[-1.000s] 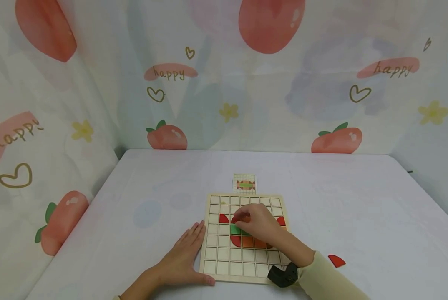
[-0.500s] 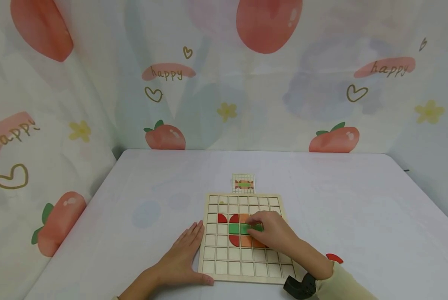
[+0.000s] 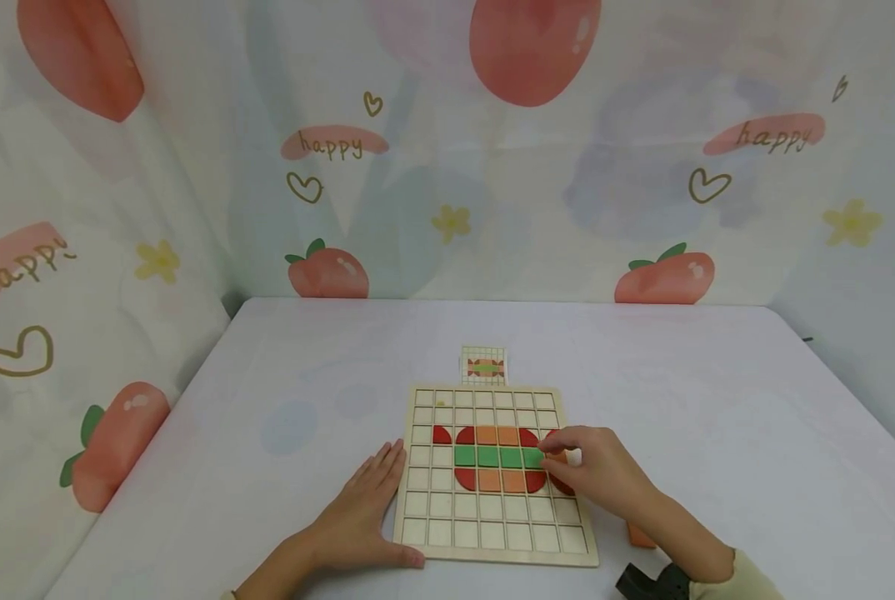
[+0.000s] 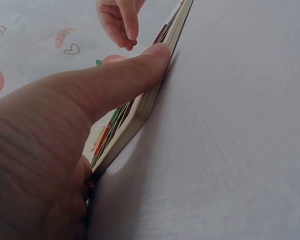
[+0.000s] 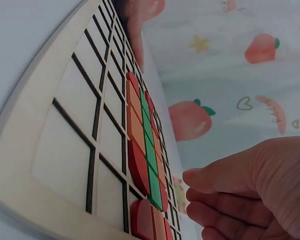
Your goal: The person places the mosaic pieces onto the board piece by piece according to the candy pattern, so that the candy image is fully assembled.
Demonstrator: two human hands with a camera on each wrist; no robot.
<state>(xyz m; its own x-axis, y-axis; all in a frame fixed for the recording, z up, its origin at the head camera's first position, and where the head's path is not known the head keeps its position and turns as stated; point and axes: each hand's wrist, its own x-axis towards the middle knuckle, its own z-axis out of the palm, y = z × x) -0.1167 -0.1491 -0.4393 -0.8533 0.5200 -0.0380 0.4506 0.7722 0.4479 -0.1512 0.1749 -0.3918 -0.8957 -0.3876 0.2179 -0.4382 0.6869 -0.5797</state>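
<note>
A wooden grid board (image 3: 492,557) lies on the table with coloured pieces in its cells. A row of green squares (image 3: 488,457) runs between orange squares (image 3: 497,435) and red rounded pieces (image 3: 466,480). My left hand (image 3: 353,517) rests along the board's left side, fingers straight, the thumb on the near edge; the left wrist view shows that thumb (image 4: 150,60) against the rim. My right hand (image 3: 605,468) hovers at the board's right side, over red and orange pieces there. Its fingers are loosely bent with nothing between them in the right wrist view.
A small card (image 3: 483,367) printed with a coloured grid pattern lies just beyond the board. An orange piece (image 3: 640,535) sits on the table, partly behind my right forearm. A black device (image 3: 653,582) is at my right wrist. A printed curtain (image 3: 507,192) stands behind the table.
My right hand has moved rightward across the board, uncovering the green and orange pieces in the middle. An orange piece now shows beside the forearm; the loose red piece is hidden. My left hand stays put.
</note>
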